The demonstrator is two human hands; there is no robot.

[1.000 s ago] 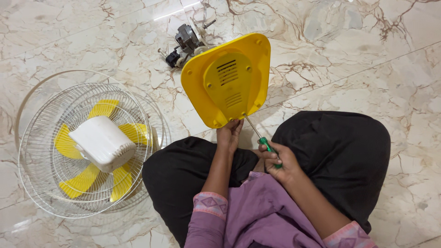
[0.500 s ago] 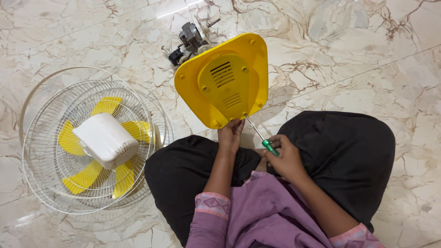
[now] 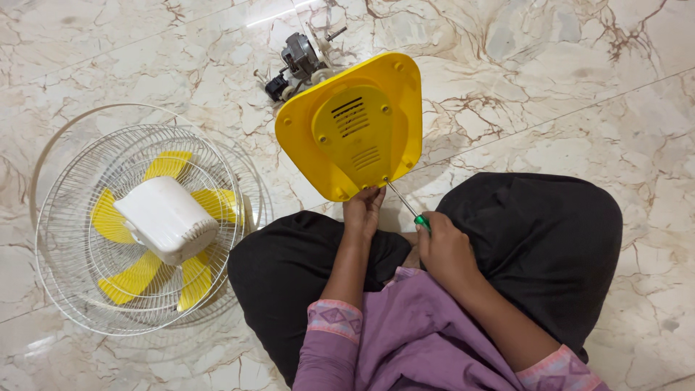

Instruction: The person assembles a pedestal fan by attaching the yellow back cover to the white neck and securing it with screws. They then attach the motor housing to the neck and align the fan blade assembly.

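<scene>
Now the right hand sits a bit higher up the green-handled screwdriver than it did a moment ago. Back then more of the green handle showed; now the fingers are wrapped over most of it, and only a small green bit peeks out at the top. It looks like the hand has taken a fresh hold while turning. The thin metal tip rests at the same spot, a screw hole on the near edge of the yellow fan base. The base has hardly moved.

The right hand is closed tight around the screwdriver handle. The left hand holds the near edge of the yellow base, fingers curled up onto it (the thumb side is hidden, so how firm the grip is cannot be told). The base stands tilted on the marble floor, just in front of the person's crossed legs.

Past the base, on the far side, lies a small grey motor. Off to the left sits a white wire fan guard, with yellow blades and a white cover inside it.
</scene>
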